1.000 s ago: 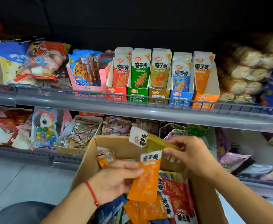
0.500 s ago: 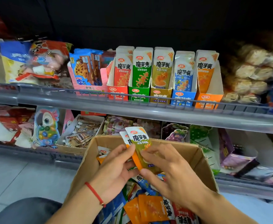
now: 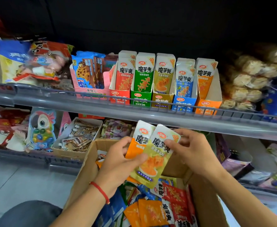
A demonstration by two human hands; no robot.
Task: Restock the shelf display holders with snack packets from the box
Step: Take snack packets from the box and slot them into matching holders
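My left hand [image 3: 118,164] holds two snack packets fanned together above the cardboard box [image 3: 205,208]: an orange packet [image 3: 135,147] behind and an olive-yellow packet [image 3: 155,159] in front. My right hand [image 3: 191,149] pinches the upper right edge of the olive-yellow packet. The box holds several loose packets [image 3: 167,202] in orange, red and blue. On the upper shelf stands a row of display holders: red [image 3: 120,97], green [image 3: 140,99], olive [image 3: 161,100], blue [image 3: 183,104] and orange [image 3: 207,104], each with packets upright inside.
A grey shelf rail [image 3: 134,113] runs across just above my hands. Cookie packs [image 3: 88,74] and bagged snacks [image 3: 36,61] fill the upper shelf's left, wrapped pastries [image 3: 249,79] its right. The lower shelf carries a parrot-shaped candy pack [image 3: 41,130] and a tray of pouches [image 3: 78,136].
Both hands have lifted the packets higher out of the box, toward the shelf rail. The olive-yellow packet now lies in front of the orange one, both gripped by my left hand.
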